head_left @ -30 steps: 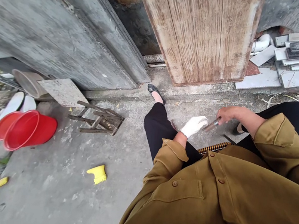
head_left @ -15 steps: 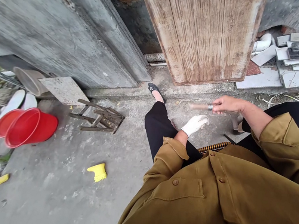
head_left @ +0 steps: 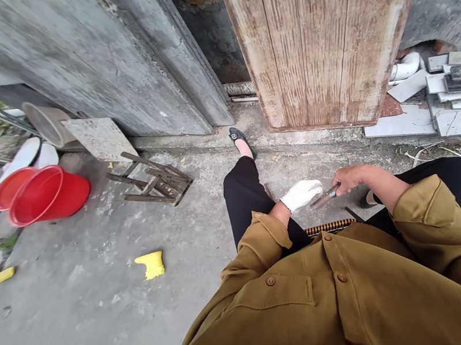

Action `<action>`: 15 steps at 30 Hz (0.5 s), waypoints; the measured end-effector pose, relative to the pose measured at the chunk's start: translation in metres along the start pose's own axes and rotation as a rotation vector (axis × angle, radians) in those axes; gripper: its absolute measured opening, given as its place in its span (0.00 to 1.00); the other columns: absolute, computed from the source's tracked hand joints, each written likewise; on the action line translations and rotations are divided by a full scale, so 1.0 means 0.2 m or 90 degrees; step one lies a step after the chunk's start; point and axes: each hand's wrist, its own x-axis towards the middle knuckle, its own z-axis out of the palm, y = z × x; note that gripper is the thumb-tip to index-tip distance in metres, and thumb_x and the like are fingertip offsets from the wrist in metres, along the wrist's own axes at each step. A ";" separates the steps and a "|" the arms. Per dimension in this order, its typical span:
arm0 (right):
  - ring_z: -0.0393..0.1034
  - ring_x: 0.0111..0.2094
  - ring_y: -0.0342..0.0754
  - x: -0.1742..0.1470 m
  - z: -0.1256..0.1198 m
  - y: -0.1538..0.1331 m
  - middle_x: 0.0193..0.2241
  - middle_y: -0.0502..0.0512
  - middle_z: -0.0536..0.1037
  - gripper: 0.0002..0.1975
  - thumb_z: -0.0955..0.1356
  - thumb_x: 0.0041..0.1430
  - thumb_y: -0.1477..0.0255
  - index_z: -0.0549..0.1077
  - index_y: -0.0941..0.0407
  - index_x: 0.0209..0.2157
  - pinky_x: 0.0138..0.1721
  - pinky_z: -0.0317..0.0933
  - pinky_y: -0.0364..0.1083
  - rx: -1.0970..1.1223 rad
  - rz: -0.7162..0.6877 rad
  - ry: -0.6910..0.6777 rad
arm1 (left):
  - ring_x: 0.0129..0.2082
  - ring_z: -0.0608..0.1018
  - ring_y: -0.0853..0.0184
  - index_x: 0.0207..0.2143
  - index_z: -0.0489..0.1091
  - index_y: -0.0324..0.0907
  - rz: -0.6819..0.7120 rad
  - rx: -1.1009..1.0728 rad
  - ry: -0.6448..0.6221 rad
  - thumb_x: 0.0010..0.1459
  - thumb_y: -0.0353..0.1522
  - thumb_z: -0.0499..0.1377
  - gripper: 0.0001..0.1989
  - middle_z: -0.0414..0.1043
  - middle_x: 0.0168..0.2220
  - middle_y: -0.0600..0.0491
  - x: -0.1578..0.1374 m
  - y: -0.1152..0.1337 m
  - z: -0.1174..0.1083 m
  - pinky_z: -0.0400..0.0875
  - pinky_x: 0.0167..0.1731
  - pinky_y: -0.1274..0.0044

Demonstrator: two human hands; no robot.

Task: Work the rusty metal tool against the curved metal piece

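- Right hand [head_left: 348,178]: bare, grip closed around the upper end of a short tool [head_left: 323,196] with a wooden handle and metal ferrule.
- Tool: judged rigid, light and easy to hold; best gripped on the wooden shaft behind the ferrule. Long axis slants from the right grip down and left; the working tip is hidden.
- Left hand [head_left: 302,193]: white-gloved, grip curled closed just beside the tool's lower end; contents cannot be determined.
- Beyond both grips: concrete floor [head_left: 118,271], then wooden door [head_left: 319,52].

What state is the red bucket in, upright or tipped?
Tipped. The red bucket lies on its side on the concrete floor, its open mouth facing sideways toward the camera. No contents are visible inside.
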 end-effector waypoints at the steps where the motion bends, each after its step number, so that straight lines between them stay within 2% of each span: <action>1: 0.68 0.28 0.46 -0.01 0.00 0.00 0.25 0.51 0.76 0.12 0.72 0.52 0.64 0.80 0.57 0.36 0.32 0.57 0.44 0.039 -0.034 -0.044 | 0.44 0.73 0.56 0.32 0.73 0.44 -0.002 -0.002 0.003 0.62 0.45 0.59 0.15 0.78 0.35 0.48 0.00 0.00 -0.01 0.66 0.48 0.67; 4: 0.67 0.28 0.43 -0.07 -0.03 0.00 0.26 0.50 0.76 0.18 0.73 0.50 0.59 0.79 0.57 0.37 0.33 0.58 0.43 0.160 -0.137 -0.075 | 0.45 0.73 0.56 0.35 0.74 0.44 -0.024 -0.029 0.012 0.62 0.46 0.58 0.15 0.78 0.37 0.47 0.00 0.00 -0.02 0.66 0.49 0.65; 6: 0.67 0.29 0.43 -0.13 -0.08 0.01 0.30 0.51 0.77 0.21 0.72 0.50 0.56 0.78 0.57 0.40 0.34 0.59 0.43 0.218 -0.180 -0.023 | 0.45 0.74 0.56 0.39 0.74 0.44 -0.038 -0.056 0.019 0.64 0.46 0.57 0.16 0.78 0.39 0.46 0.00 0.00 -0.02 0.67 0.48 0.64; 8: 0.69 0.32 0.44 -0.18 -0.12 0.03 0.34 0.54 0.78 0.23 0.71 0.52 0.53 0.78 0.57 0.40 0.36 0.61 0.44 0.267 -0.185 0.083 | 0.43 0.75 0.57 0.42 0.74 0.43 -0.050 -0.085 0.014 0.66 0.47 0.54 0.18 0.78 0.38 0.45 0.00 0.00 -0.02 0.69 0.45 0.64; 12: 0.71 0.36 0.47 -0.20 -0.15 0.08 0.39 0.59 0.78 0.25 0.66 0.58 0.49 0.76 0.58 0.40 0.39 0.64 0.46 0.358 -0.092 0.362 | 0.36 0.75 0.60 0.40 0.74 0.43 -0.066 -0.126 -0.042 0.67 0.48 0.53 0.20 0.76 0.30 0.46 -0.01 0.00 0.02 0.70 0.38 0.66; 14: 0.71 0.35 0.48 -0.16 -0.15 0.10 0.38 0.60 0.78 0.24 0.64 0.62 0.51 0.75 0.58 0.41 0.38 0.63 0.46 0.374 -0.016 0.434 | 0.34 0.75 0.60 0.37 0.75 0.43 -0.060 -0.122 -0.065 0.66 0.47 0.54 0.19 0.75 0.27 0.47 -0.01 0.01 0.05 0.70 0.36 0.67; 15: 0.71 0.35 0.48 -0.14 -0.15 0.10 0.37 0.60 0.78 0.22 0.64 0.63 0.53 0.74 0.58 0.42 0.37 0.63 0.46 0.355 0.027 0.442 | 0.34 0.75 0.60 0.35 0.75 0.43 -0.055 -0.115 -0.072 0.65 0.47 0.55 0.19 0.74 0.26 0.47 -0.02 0.01 0.06 0.70 0.36 0.67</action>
